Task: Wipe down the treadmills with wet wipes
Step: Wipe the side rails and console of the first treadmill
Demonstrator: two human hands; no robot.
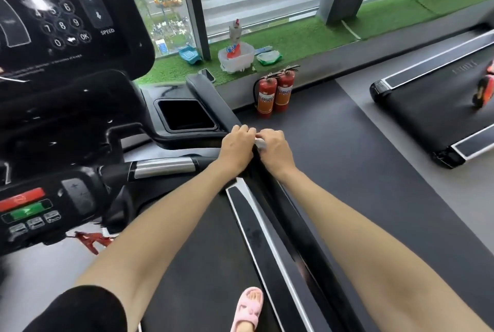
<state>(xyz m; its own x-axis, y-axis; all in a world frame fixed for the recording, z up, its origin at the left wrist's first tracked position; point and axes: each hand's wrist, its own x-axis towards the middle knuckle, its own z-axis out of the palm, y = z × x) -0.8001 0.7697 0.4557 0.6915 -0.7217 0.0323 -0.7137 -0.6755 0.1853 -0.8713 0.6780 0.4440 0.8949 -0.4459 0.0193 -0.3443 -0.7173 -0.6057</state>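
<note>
Head view looks down two bare forearms to the treadmill's black side handrail (299,235). The left hand (236,148) has its fingers curled over the top of the rail, gripping it. The right hand (275,148), knuckles touching the left's, is curled round the same rail with a white wet wipe (259,142) bunched under its fingers; only a small fold shows between the two hands. Just ahead of the left hand sits the console's dark tray (187,115). Well beyond the right hand stand two red fire extinguishers (275,93), and far off to its right a second treadmill (427,107)
</note>
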